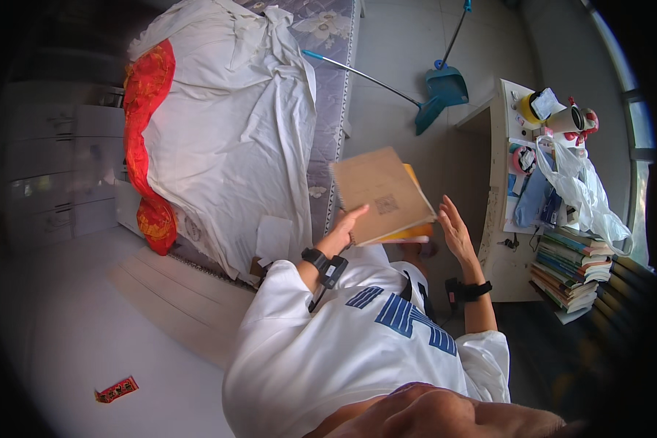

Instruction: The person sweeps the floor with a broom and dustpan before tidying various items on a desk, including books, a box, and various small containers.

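Observation:
A brown spiral-bound notebook [380, 191] lies on top of a small stack in my left hand [342, 230]. My left thumb presses on its cover, which bears writing and a printed code; the other fingers are hidden underneath. Beneath the notebook an orange-yellow book [410, 232] and a pale pinkish edge of another item show. Just off the stack's right corner, my right hand [456, 225] is raised with nothing in it and its fingers extended. Both wrists wear black straps with small devices.
Left stands a bed with a white sheet [224, 120] and red cloth [142, 142]. A broom [430, 115] and teal dustpan [449, 85] rest on the floor. At right, a white desk [493, 246] carries a plastic bag [586, 191], keys [509, 243] and a book stack [572, 271].

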{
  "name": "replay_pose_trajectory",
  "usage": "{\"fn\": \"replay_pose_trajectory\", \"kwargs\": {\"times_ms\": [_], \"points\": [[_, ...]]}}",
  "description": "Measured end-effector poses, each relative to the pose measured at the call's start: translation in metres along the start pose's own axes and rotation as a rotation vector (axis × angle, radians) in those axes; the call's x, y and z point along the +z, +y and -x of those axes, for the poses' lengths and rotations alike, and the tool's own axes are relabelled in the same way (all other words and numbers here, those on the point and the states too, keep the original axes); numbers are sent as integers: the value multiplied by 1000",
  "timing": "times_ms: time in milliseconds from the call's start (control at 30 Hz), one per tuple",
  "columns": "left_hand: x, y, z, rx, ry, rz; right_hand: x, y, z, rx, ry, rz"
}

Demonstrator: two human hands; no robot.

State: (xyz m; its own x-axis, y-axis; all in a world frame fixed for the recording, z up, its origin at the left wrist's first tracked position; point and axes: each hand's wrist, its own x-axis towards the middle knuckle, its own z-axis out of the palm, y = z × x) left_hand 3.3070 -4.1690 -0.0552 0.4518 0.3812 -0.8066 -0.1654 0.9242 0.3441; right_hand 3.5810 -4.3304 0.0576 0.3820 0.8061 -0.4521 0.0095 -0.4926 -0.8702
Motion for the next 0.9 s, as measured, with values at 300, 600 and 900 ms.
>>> {"fn": "replay_pose_trajectory", "kwargs": {"times_ms": [300, 600, 900], "points": [[-133, 104, -45, 545, 533, -70, -1, 12, 52, 121, -81, 241], [-284, 163, -42, 458, 901, -500, -12, 42, 97, 316, 38, 207], [-200, 171, -71, 507, 515, -735, -28, 47, 103, 315, 107, 121]]}}
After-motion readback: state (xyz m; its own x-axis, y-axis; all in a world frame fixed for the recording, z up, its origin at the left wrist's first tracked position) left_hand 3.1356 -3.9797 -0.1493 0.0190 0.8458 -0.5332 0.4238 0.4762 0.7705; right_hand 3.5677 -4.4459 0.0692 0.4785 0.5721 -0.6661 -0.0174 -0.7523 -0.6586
